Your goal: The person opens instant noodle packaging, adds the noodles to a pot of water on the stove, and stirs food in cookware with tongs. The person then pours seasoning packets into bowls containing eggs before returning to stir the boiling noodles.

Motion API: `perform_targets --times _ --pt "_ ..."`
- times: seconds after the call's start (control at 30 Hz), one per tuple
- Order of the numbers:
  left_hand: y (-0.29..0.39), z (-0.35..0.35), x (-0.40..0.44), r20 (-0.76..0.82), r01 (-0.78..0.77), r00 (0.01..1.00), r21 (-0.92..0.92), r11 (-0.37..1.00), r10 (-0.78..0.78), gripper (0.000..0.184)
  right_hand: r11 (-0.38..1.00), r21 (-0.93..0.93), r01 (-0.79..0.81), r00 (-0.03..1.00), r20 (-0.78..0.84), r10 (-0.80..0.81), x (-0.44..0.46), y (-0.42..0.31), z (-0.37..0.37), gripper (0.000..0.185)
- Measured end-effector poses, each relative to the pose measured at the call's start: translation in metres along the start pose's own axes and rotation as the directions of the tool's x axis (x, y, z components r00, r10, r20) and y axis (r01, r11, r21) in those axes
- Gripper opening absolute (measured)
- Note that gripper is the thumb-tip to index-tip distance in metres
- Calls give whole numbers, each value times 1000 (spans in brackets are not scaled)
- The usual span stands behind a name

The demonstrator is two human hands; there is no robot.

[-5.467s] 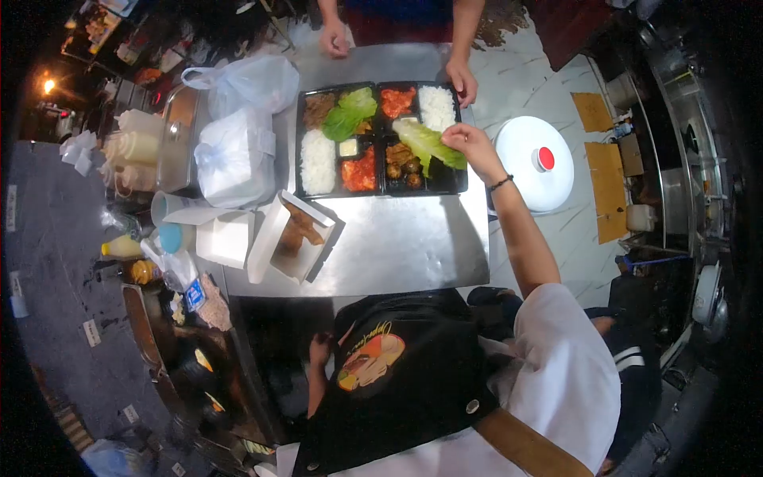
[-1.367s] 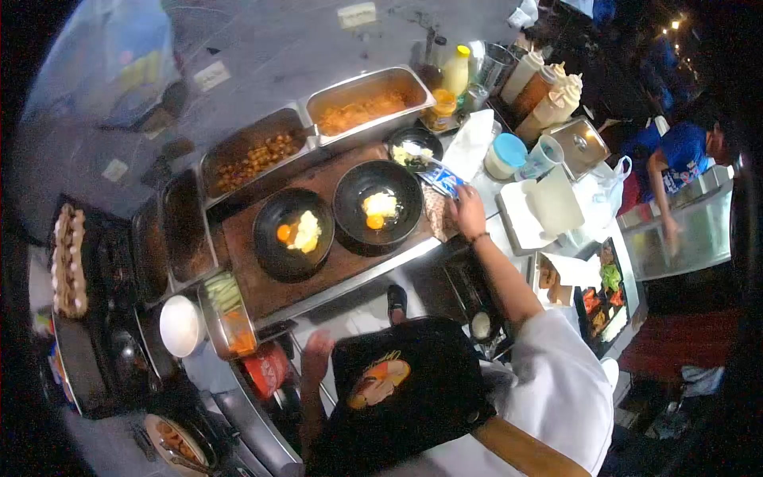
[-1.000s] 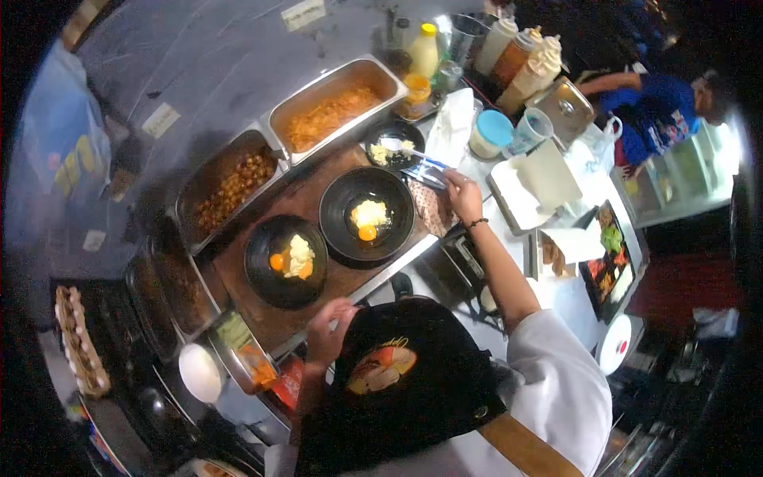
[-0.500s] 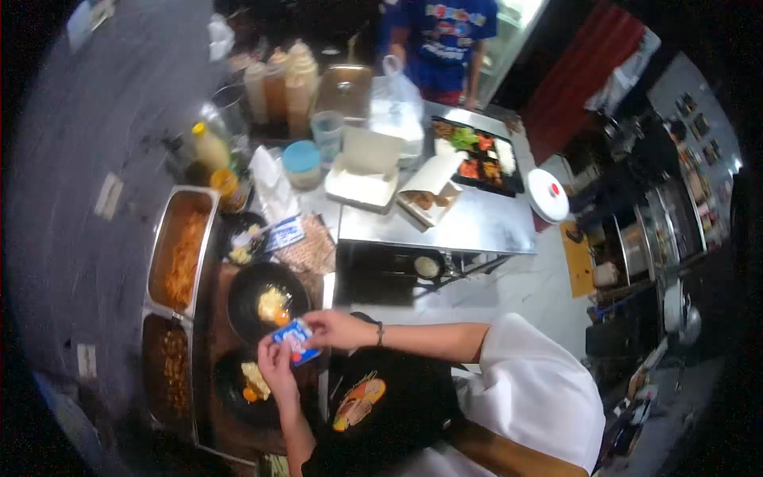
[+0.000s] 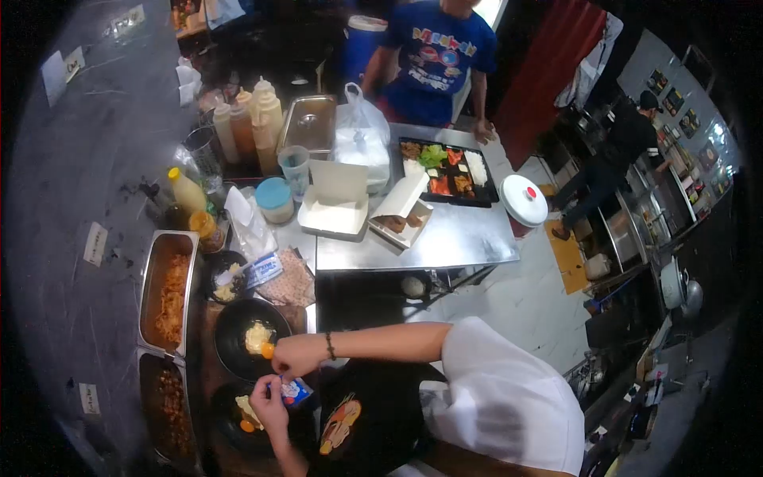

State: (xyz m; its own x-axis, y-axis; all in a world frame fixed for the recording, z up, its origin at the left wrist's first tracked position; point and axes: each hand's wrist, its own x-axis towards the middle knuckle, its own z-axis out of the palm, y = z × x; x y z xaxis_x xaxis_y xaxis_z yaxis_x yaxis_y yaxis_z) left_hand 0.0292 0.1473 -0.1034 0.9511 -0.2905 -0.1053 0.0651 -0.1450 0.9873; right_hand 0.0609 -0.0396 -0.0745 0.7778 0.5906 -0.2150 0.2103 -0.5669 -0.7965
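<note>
Both hands [image 5: 299,355] [image 5: 270,404] have shifted, partly hiding the blue packet [image 5: 295,392].

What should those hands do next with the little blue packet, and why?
Perhaps bring the blue packet over the black pan nearest the right hand: the left hand holds it close by, and an egg yolk lies in that pan. I can't tell whether it's open.

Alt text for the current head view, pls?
Left hand holds a small blue packet, right hand close beside it, near two dark bowls, each containing a yolk. Beyond, a person in blue stands at a steel table with a food tray.
</note>
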Motion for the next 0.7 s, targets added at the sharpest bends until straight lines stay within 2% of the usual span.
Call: perform_targets --times 0.1,0.13,0.2,0.23,0.27,0.33,0.4,0.43,0.47,0.5,0.53,0.57,0.6,0.63,0.67,0.7 --pt "-9 -7 11 -104 90 991 53 995 -84 6 967 -56 248 947 -195 -254 9 1 1 17" --pt "-8 -11 18 -90 30 996 87 996 -22 4 965 -66 255 948 -178 -263 14 3 -1 17" --pt "-15 -16 27 -97 38 994 -159 986 -54 2 913 -91 398 876 -257 -407 23 7 0 13" --pt "-9 -17 30 -106 98 988 -163 982 -117 3 912 -122 392 872 -268 -411 26 7 -2 10" --pt "-9 -17 34 -101 77 990 -210 975 -100 5 891 -135 433 859 -238 -453 29 8 -6 9" --pt "-3 -15 39 -109 152 975 -299 942 -192 6 809 -145 570 761 -277 -586 39 15 -6 9" --pt "-10 -18 46 -124 186 966 -265 946 -225 7 746 -240 621 727 -179 -663 45 15 -12 12" --pt "-17 -15 52 -133 180 961 -362 915 -242 9 704 -213 677 684 -173 -709 49 16 -14 15" --pt "-19 -14 54 -151 228 937 -416 880 -314 10 705 -329 628 713 -120 -691 52 18 -14 16" --pt "-33 -23 58 -103 253 945 -366 896 -309 11 739 -252 625 723 -172 -670 55 21 -11 15" --pt "-22 -24 57 -121 269 945 -244 932 -305 13 808 -310 502 827 -101 -553 52 17 -17 14" --pt "-29 -26 60 -221 268 942 45 962 -253 15 891 -296 345 902 -158 -402 71 36 2 12" --pt "-58 -25 69 -328 143 945 381 913 -11 18 970 -198 143 945 -263 -193 77 34 8 16" --pt "-48 -15 69 -378 193 925 430 882 -18 23 997 -51 59 970 -234 -70 80 31 3 20" --pt "-49 -9 75 -401 225 916 548 805 17 25 999 31 16 947 -322 -5 90 44 14 21" --pt "-33 -4 77 -406 274 914 598 753 -9 24 999 -26 -33 953 -302 23 95 45 12 20"
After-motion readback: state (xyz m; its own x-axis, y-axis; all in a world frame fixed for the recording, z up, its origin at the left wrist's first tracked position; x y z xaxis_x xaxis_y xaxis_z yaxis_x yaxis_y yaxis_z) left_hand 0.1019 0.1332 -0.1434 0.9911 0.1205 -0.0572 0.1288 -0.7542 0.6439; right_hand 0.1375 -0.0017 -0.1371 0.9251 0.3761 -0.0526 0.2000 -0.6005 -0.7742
